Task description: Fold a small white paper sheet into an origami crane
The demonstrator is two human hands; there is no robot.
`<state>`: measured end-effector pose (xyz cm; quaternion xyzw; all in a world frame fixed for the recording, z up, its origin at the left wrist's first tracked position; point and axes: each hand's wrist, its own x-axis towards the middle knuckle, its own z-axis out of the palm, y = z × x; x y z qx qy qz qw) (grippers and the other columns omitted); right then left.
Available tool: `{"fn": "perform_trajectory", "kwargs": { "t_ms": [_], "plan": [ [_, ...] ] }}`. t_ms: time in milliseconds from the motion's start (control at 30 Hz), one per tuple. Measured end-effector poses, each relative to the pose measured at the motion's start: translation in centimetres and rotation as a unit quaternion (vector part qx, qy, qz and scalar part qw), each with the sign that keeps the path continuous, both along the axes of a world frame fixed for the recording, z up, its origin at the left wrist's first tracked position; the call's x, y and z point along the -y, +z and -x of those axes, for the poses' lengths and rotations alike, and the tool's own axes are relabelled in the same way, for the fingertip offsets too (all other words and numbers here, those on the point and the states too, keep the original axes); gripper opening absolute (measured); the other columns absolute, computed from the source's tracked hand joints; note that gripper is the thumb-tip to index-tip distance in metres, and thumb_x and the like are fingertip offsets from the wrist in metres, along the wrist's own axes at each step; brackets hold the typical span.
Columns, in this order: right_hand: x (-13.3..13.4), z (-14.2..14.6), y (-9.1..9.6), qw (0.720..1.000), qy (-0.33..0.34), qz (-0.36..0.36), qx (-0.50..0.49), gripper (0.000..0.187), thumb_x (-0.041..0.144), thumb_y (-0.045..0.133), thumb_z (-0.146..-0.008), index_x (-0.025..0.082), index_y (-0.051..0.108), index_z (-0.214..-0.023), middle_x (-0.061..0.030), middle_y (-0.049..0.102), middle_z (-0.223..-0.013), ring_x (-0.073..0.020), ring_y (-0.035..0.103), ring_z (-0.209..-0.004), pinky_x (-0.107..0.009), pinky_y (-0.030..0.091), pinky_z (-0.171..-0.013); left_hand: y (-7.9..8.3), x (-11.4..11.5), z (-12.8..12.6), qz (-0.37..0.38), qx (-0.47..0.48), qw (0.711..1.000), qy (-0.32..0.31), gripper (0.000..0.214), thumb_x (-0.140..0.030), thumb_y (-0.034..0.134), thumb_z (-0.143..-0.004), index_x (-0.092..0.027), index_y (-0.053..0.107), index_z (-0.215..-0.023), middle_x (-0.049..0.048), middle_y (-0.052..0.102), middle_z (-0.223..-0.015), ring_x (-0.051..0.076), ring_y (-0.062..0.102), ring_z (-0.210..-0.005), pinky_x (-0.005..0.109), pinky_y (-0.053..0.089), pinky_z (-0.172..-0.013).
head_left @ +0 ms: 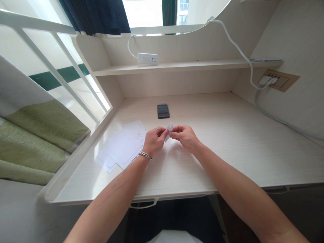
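We pinch a folded paper (169, 127) with the fingers of our left hand (155, 141) and right hand (184, 136) above the worktop (227, 135). It is already creased small. Flat sheets (124, 145) lie unfolded at nine o'clock.

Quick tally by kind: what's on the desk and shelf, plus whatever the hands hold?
1 folded paper piece, pinched between left hand and right hand
1 pile of white sheets on the desk, sheet count unclear
1 dark phone
1 white power strip on the shelf
1 flat bluish item at the shelf's right end
Total: 5
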<state>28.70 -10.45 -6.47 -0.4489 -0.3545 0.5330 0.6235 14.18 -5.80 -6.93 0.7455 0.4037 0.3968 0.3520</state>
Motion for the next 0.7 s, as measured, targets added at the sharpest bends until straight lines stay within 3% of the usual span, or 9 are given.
{"fn": "perform_trajectory", "kwargs": {
  "t_ms": [200, 533, 700],
  "plan": [
    [0.12, 0.07, 0.47, 0.998, -0.027, 0.014, 0.058, 0.033, 0.040, 0.084, -0.055, 0.016, 0.070, -0.071, -0.0024, 0.067, -0.071, -0.0138, 0.061, -0.070, -0.029, 0.047, -0.067, -0.24, -0.05, -0.08, -0.016, -0.030, 0.999, 0.015, 0.026, -0.041, 0.059, -0.082, -0.017, 0.067, -0.079, 0.0034, 0.070, -0.071, 0.015, 0.062, -0.063, 0.024, 0.045, -0.059],
    [-0.23, 0.21, 0.26, 0.998, -0.053, -0.029, 0.003, 0.031, 0.037, 0.087, -0.050, 0.016, 0.067, -0.061, 0.0005, 0.063, -0.061, -0.0105, 0.056, -0.060, -0.030, 0.049, -0.071, -0.32, 0.07, -0.30, 0.009, -0.012, 1.000, 0.004, 0.026, -0.042, 0.060, -0.081, -0.017, 0.066, -0.079, 0.0032, 0.069, -0.072, 0.014, 0.060, -0.064, 0.025, 0.044, -0.059],
    [-0.32, 0.04, -0.02, 0.997, -0.064, -0.027, 0.021, 0.030, 0.038, 0.084, -0.055, 0.015, 0.069, -0.068, -0.0012, 0.066, -0.067, -0.0125, 0.059, -0.065, -0.029, 0.050, -0.068, -0.38, 0.02, -0.24, 0.015, -0.012, 1.000, 0.004, 0.025, -0.041, 0.060, -0.081, -0.017, 0.066, -0.079, 0.0032, 0.068, -0.071, 0.014, 0.060, -0.064, 0.025, 0.043, -0.059]
  ]
}}
